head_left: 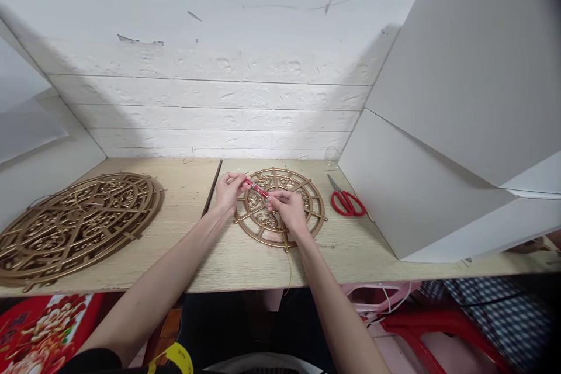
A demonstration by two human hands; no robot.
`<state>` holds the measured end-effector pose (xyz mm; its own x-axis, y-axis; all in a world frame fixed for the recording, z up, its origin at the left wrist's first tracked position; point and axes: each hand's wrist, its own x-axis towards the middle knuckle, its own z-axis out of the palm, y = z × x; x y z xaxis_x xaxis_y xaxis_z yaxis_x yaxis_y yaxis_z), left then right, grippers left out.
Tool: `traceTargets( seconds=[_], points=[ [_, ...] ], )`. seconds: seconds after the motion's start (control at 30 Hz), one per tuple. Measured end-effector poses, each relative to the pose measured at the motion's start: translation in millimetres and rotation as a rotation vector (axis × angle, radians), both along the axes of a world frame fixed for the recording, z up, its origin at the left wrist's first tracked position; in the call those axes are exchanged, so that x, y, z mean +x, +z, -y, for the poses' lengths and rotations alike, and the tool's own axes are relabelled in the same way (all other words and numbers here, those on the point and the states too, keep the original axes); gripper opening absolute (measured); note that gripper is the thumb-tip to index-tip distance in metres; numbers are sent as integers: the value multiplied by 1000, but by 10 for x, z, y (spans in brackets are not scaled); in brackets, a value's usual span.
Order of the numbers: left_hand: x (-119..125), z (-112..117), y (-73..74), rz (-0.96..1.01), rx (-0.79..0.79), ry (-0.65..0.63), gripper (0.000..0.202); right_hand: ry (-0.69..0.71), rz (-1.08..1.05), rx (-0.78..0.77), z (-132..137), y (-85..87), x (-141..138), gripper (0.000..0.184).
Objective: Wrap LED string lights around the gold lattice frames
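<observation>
A round gold openwork ornament (302,210) lies flat on the wooden table (219,257) in front of me. Both my hands rest over it. My left hand (228,191) pinches the far end of a small red stick-like piece (258,189). My right hand (287,210) is closed on its near end, fingers curled over the ornament's centre. A thin gold thread (289,263) hangs from under my right hand over the table's front edge.
A stack of larger gold openwork discs (76,225) lies at the left. Red-handled scissors (346,201) lie right of the ornament. White boards (438,187) lean at the right. A red plastic stool (421,327) stands below the table.
</observation>
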<state>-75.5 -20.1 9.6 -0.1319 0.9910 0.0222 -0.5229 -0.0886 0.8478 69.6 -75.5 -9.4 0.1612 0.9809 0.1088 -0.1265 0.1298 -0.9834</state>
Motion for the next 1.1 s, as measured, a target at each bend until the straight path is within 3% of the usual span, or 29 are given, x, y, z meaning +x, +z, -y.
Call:
traceTargets(
  seconds=[0.17, 0.3, 0.57, 0.9, 1.0, 1.1],
  points=[
    [-72, -73, 0, 86, -43, -60, 16, 11, 46, 32, 17, 53, 9, 22],
    [-111, -125, -32, 140, -90, -59, 11, -69, -10, 76, 47, 116, 52, 29],
    [-106, -122, -63, 159, -93, -83, 12, -488, -360, 311, 106, 256, 198, 32],
    [-186, -154, -65, 193, -121, -83, 11, -991, -348, 382, 95, 153, 608, 30],
    [-217, -178, -44, 226, -126, -65, 13, -955, -319, 345, 66, 139, 640, 25],
    [-222, -190, -38, 221, -124, -78, 14, -680, -58, 258, -59, 153, 578, 31]
  ],
)
